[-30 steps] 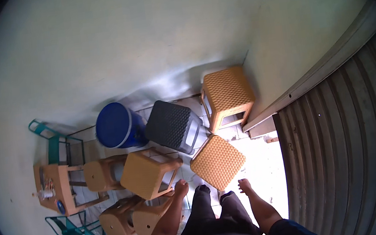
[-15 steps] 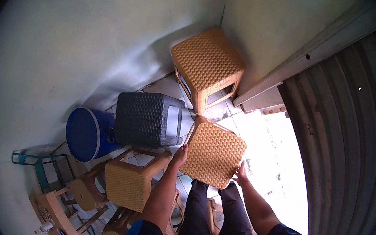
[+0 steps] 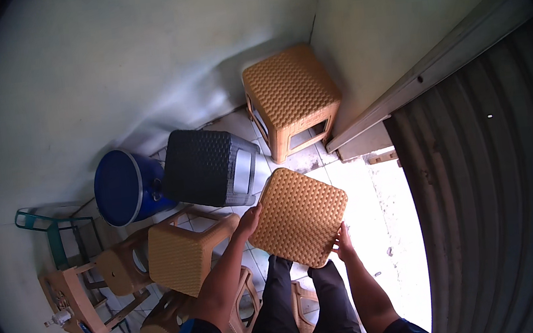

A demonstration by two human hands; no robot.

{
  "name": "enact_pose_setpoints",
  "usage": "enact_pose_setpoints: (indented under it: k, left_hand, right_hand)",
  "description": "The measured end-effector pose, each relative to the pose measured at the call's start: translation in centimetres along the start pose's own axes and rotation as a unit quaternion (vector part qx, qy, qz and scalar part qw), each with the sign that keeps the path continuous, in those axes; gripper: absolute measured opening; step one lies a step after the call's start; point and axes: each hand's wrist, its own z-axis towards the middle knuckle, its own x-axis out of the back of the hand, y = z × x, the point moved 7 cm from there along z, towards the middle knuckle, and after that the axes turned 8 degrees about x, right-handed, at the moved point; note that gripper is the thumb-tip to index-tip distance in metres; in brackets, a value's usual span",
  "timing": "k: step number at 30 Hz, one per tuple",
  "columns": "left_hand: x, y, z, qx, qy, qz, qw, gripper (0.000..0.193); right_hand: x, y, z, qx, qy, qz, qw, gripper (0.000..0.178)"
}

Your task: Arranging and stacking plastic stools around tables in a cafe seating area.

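Observation:
Between my hands is a tan plastic stool [image 3: 299, 217] with a woven-pattern square seat, its seat turned up toward me. My left hand [image 3: 250, 220] grips its left edge, fingers mostly hidden beneath. On the lower right edge, my right hand [image 3: 344, 243] holds it with fingers bent against the side. The stool's legs are hidden under the seat. Beyond it stands another tan stool [image 3: 292, 87], upright in the corner. A dark grey stool [image 3: 203, 167] of the same weave lies tipped on its side, left of the held one.
A blue drum [image 3: 116, 188] lies by the left wall. Nearer are a tipped tan stool [image 3: 175, 261], brown stools [image 3: 120, 272], a wooden table [image 3: 74, 303] and green metal chair frames [image 3: 56, 245]. On the right, a corrugated metal shutter [image 3: 484, 206] borders a bright doorway [image 3: 387, 231].
The held stool has tilted slightly, its seat facing me more squarely and its far leg no longer showing. The view has shifted a little; both hands keep their hold.

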Motion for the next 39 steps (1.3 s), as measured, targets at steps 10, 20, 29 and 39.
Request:
enact_pose_setpoints:
  k: [10, 20, 29, 39]
  left_hand:
    - [6.7, 6.6, -17.8, -0.014, 0.083, -0.086, 0.993, 0.051]
    - [12.3, 15.8, -36.5, -0.068, 0.038, -0.301, 0.950, 0.038]
    - [16.9, 27.6, -43.7, -0.164, 0.114, -0.389, 0.899, 0.046]
    - [22.4, 35.3, -40.2, -0.201, 0.220, -0.385, 0.874, 0.059]
  right_hand:
    - [-2.6, -13.5, -17.5, 0.170, -0.080, -0.117, 0.975, 0.063]
    - [-5.8, -26.0, -30.0, 0.438, -0.114, -0.243, 0.858, 0.033]
    - [-11.9, -39.3, -38.1, 0.534, -0.227, -0.206, 0.788, 0.045]
    - [-17.6, -50.6, -36.1, 0.497, -0.201, -0.285, 0.794, 0.052]
